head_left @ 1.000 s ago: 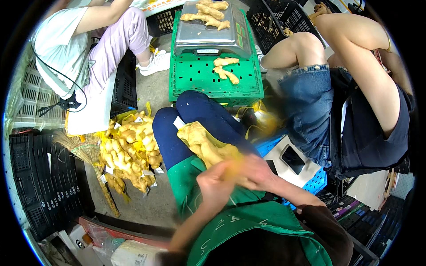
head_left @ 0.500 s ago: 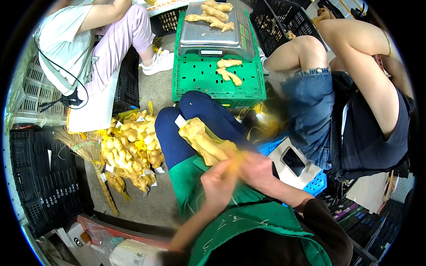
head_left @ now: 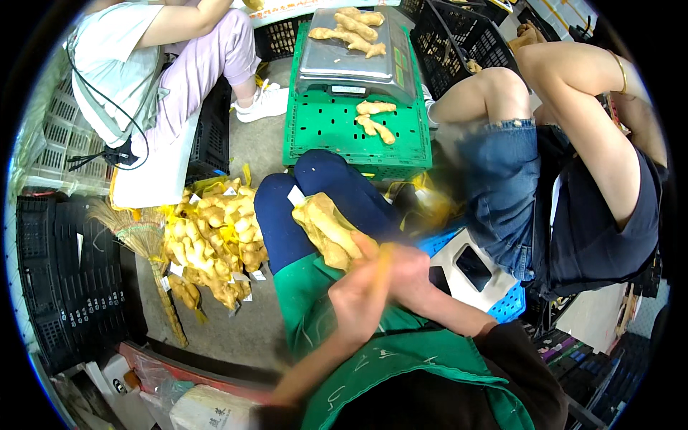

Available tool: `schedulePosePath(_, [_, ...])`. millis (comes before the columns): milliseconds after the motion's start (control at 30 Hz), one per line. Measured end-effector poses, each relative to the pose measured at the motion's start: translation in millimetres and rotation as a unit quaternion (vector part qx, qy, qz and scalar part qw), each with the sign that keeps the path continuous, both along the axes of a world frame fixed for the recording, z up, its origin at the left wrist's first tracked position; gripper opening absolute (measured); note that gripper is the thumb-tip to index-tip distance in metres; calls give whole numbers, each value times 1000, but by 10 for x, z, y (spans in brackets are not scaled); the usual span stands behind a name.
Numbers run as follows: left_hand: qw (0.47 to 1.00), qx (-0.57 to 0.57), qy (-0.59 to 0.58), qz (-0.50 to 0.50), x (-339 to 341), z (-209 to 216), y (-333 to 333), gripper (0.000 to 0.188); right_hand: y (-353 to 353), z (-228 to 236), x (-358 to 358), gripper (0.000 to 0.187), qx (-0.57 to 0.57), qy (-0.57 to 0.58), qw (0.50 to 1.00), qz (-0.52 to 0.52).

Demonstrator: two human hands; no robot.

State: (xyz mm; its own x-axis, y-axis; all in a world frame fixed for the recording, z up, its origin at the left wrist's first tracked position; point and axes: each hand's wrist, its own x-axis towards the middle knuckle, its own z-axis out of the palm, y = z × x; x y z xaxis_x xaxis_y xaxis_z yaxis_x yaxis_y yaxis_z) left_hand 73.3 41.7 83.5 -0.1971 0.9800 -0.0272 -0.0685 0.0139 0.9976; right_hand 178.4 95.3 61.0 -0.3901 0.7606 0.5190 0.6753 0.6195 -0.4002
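A yellow net bag of ginger point(head_left: 324, 231) with a white tag lies across my lap, on dark blue trousers and a green apron. My left hand point(head_left: 356, 301) is closed on the bag's gathered yellow neck. Close against it, my right hand point(head_left: 407, 276) is also closed around the neck, a finger stretched toward the ginger. Both hands are slightly blurred, and the netting between them is partly hidden.
Filled net bags of ginger point(head_left: 215, 236) lie on the floor at left beside a straw broom point(head_left: 147, 233). Ahead, a scale point(head_left: 355, 64) with ginger stands on a green crate point(head_left: 315, 136). People sit at both sides. A phone point(head_left: 473, 266) lies at right.
My hands have shifted slightly downward on the bag's neck, and the left hand has turned. A finger of the right hand now reaches over the ginger. The view has moved a little.
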Motion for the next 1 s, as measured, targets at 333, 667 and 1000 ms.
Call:
schedulePosePath(333, [908,-107,403,44,-209,-15,-2,26,-56,-61,247,40,-50,-47,997,37])
schedulePosePath(667, [984,-69,123,109,-389,-350,-19,4,-74,300,269,27,-46,-80,992,90])
schedulePosePath(1000, [931,72,330,135,-449,-438,53,28,-15,272,320,25,-45,-88,984,146])
